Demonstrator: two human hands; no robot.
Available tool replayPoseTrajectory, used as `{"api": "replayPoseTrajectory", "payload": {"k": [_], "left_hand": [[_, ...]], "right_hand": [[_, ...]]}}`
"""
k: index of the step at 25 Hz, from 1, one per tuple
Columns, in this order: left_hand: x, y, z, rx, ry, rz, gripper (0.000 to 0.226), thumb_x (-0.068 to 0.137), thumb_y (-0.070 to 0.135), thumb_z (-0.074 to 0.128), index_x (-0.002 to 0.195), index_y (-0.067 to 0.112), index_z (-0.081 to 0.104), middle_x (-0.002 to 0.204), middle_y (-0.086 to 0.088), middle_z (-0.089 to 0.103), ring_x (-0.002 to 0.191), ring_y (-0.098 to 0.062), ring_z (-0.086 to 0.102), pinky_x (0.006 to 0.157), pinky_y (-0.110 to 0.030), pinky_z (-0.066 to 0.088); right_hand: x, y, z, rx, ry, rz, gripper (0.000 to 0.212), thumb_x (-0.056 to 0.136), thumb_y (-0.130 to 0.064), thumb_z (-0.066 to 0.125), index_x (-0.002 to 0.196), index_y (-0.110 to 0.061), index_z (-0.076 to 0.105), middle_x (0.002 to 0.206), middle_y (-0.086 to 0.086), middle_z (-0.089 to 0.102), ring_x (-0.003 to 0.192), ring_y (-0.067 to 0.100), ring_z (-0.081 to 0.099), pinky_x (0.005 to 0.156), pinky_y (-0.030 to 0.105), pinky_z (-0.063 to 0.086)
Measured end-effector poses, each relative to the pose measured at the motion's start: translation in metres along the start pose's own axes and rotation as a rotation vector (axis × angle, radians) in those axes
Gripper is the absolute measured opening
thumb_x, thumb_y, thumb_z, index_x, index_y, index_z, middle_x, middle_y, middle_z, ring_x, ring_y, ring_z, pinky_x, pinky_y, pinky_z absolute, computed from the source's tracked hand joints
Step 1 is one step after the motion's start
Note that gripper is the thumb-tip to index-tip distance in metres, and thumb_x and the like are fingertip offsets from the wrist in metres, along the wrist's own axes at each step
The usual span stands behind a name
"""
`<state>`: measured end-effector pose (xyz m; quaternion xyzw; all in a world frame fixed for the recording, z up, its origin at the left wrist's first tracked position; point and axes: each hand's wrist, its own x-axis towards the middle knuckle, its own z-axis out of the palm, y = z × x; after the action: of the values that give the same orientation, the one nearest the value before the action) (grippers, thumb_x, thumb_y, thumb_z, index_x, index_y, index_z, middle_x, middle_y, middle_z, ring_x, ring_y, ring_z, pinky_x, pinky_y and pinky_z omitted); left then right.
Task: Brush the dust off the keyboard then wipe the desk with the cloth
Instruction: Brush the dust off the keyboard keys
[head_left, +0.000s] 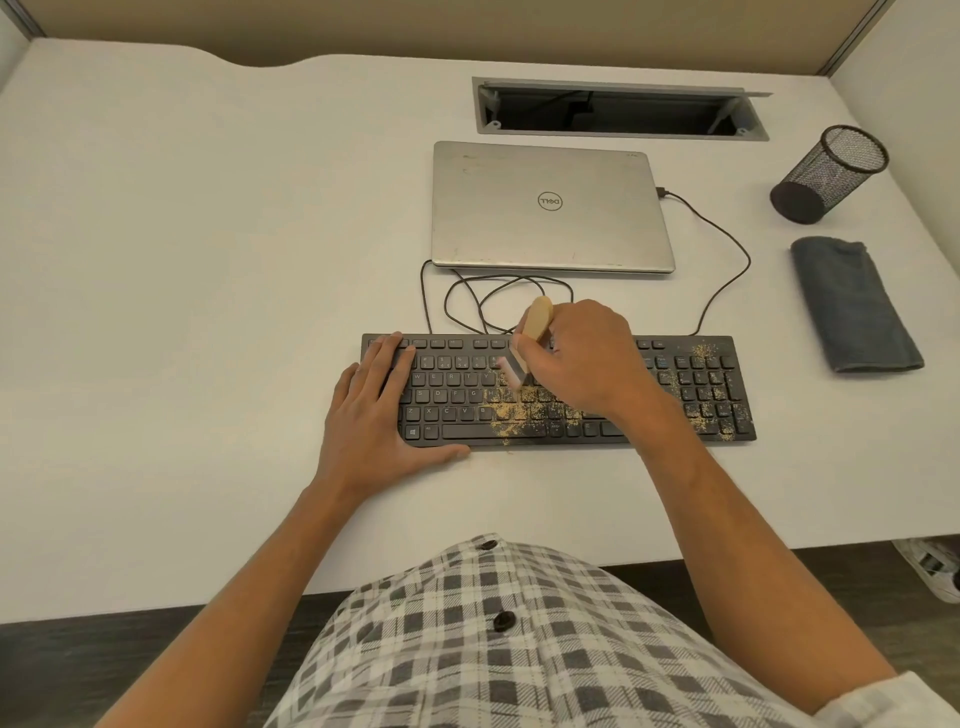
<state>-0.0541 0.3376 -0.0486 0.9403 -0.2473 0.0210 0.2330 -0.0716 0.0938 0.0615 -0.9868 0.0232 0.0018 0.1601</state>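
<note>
my left hand (382, 410) lies flat, fingers spread, pinning the keyboard (558, 389) steady — my right hand (587, 358) grips the brush (527, 338), bristles angled down onto the dust (511, 413).

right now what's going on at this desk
A person is brushing dust off a black keyboard. The right hand holds a small wooden brush over the middle keys, while the left hand lies flat on the keyboard's left end. Tan dust sits on the middle keys and on the number pad. The folded grey cloth lies untouched to the right, beside a mesh pen cup; a closed laptop sits behind the keyboard.
</note>
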Motion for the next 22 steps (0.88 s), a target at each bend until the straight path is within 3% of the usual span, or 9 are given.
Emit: {"api": "replayPoseTrajectory", "payload": {"k": [2,5,15,18,22], "left_hand": [[0.0,0.0,0.0,0.0,0.0,0.001,0.126,0.063,0.092,0.06,0.156,0.012,0.034,0.167,-0.003,0.023,0.154,-0.023,0.021,0.121,-0.053,0.027],[-0.001,0.0,0.0,0.002,0.008,-0.001,0.126,0.063,0.092,0.059,0.156,0.012,0.034,0.167,-0.003,0.024,0.154,-0.023,0.021,0.121,-0.052,0.027],[0.0,0.0,0.0,-0.003,-0.004,0.003,0.126,0.064,0.093,0.057,0.157,0.012,0.034,0.168,-0.003,0.023,0.154,-0.023,0.022,0.121,-0.054,0.027],[0.0,0.0,0.0,-0.005,0.007,0.007,0.125,0.064,0.094,0.056,0.156,0.011,0.036,0.167,-0.004,0.025,0.154,-0.024,0.023,0.12,-0.055,0.028],[0.001,0.0,0.001,-0.007,0.011,0.011,0.125,0.064,0.094,0.055,0.155,0.011,0.036,0.167,-0.004,0.025,0.154,-0.024,0.023,0.12,-0.055,0.029]], "right_hand": [[0.0,-0.001,0.001,0.009,0.036,-0.005,0.038,0.096,-0.044,0.044,0.084,-0.019,0.071,0.061,-0.002,0.061,0.059,0.016,0.057,0.055,0.026,0.04],[-0.001,-0.003,0.002,-0.009,-0.034,-0.007,0.039,0.094,-0.046,0.042,0.088,-0.02,0.07,0.069,-0.001,0.065,0.067,0.018,0.06,0.062,0.03,0.047],[0.001,-0.008,-0.001,-0.036,0.004,0.019,0.042,0.098,-0.045,0.043,0.085,-0.015,0.069,0.063,-0.002,0.057,0.063,0.018,0.056,0.055,0.029,0.036],[0.003,-0.01,-0.001,-0.03,-0.058,0.019,0.038,0.097,-0.044,0.044,0.087,-0.017,0.069,0.07,-0.001,0.061,0.069,0.019,0.057,0.059,0.029,0.037],[0.002,-0.012,-0.003,-0.023,-0.006,0.004,0.037,0.097,-0.042,0.045,0.087,-0.017,0.07,0.069,-0.001,0.062,0.067,0.018,0.056,0.059,0.028,0.035]]}}
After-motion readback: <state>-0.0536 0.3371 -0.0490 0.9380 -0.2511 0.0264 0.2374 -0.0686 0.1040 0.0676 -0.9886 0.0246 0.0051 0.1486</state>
